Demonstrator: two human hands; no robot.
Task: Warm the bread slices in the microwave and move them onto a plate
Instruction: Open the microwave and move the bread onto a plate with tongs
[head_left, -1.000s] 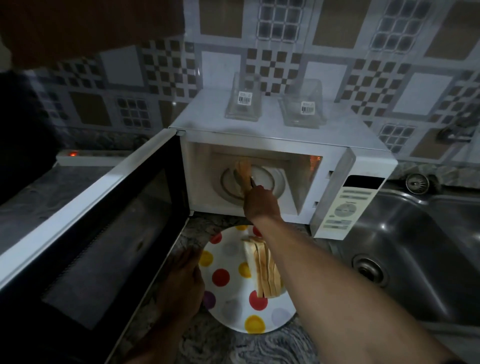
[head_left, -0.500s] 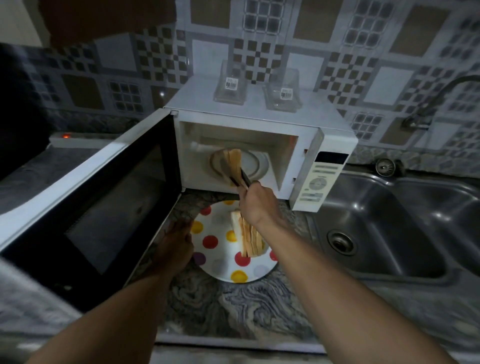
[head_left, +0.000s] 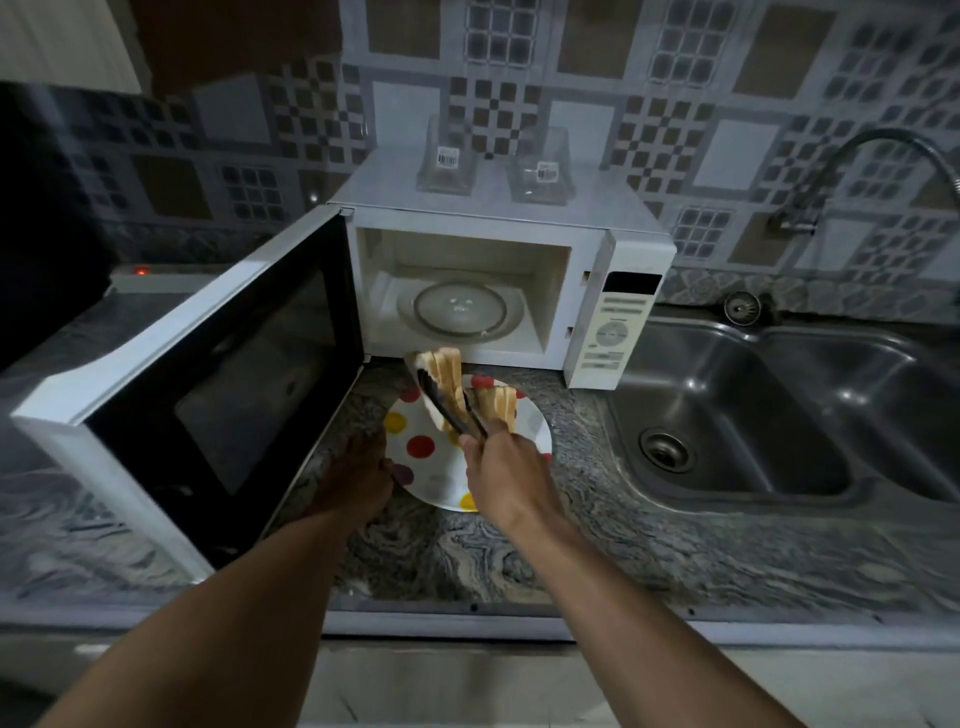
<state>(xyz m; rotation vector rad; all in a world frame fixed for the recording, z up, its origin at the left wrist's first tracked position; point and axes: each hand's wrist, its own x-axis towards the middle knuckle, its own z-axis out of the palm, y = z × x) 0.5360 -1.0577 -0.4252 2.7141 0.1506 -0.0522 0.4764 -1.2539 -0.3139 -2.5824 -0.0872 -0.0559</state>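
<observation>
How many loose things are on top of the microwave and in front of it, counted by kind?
Clear containers on the microwave: 2
Polka-dot plate: 1
Tongs: 1
Bunches of bread slices: 2, one held in the tongs and one on the plate
Total: 6

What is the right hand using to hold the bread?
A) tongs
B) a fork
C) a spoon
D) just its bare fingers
A: the right hand grips dark tongs, and these clamp the bread slices above the spotty plate.
</observation>
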